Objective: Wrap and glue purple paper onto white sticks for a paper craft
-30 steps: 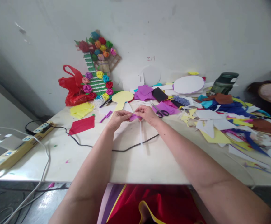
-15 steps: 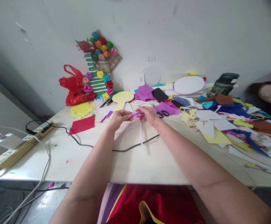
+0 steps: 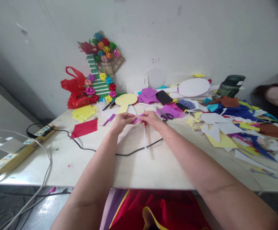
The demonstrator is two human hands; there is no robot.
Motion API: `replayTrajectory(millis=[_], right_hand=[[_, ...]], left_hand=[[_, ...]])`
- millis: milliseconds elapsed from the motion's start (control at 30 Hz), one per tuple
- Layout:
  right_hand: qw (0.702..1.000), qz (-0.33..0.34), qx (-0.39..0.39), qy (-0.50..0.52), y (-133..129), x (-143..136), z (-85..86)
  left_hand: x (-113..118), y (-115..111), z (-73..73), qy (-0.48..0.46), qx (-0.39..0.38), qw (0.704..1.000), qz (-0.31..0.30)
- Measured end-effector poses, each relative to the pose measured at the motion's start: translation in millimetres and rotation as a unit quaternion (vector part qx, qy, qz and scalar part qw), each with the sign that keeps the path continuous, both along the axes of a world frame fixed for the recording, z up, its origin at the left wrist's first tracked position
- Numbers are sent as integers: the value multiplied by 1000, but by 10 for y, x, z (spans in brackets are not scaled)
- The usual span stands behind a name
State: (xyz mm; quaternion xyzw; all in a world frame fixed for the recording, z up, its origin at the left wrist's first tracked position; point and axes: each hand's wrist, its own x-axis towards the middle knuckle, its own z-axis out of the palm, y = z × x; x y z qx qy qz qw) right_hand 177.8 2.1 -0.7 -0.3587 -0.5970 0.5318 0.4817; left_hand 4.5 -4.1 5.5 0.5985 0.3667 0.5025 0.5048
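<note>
A small piece of purple crepe paper (image 3: 137, 120) is stretched between my hands above the table. The fingertips of my left hand (image 3: 123, 122) pinch its left end. At its other end, my right hand (image 3: 152, 120) closes thumb and fingers on the paper, partly covering it. Below the right fingers a thin, translucent white stick (image 3: 145, 140) points down toward me; its upper end is hidden, so whether the hand grips it I cannot tell. Black-handled scissors (image 3: 167, 116) lie just right of that hand. Rolled purple strips (image 3: 109, 119) rest left of my left hand.
A black cable (image 3: 126, 155) crosses the table under my forearms, leading toward a power strip (image 3: 21, 148) at left. Scraps of paper (image 3: 215, 127) heap up at right. Behind my hands are a yellow paddle-shaped card (image 3: 126, 100), purple sheets (image 3: 148, 95) and paper-flower crafts (image 3: 101, 76).
My right fingers have shifted slightly left and closed over more of the purple paper, leaving less of it showing. The left hand has stayed almost still.
</note>
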Motion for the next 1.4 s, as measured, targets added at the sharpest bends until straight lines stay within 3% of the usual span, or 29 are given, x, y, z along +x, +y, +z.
replayTrajectory(millis=[467, 833, 1400], right_hand=[[999, -12, -49, 11, -18, -26, -2], [999, 19, -35, 13, -13, 6, 19], [999, 30, -42, 7, -23, 7, 25]], left_hand=[[38, -23, 20, 7, 9, 1000, 24], [-8, -37, 35, -47, -35, 997, -55], [-51, 11, -25, -30, -23, 998, -44]])
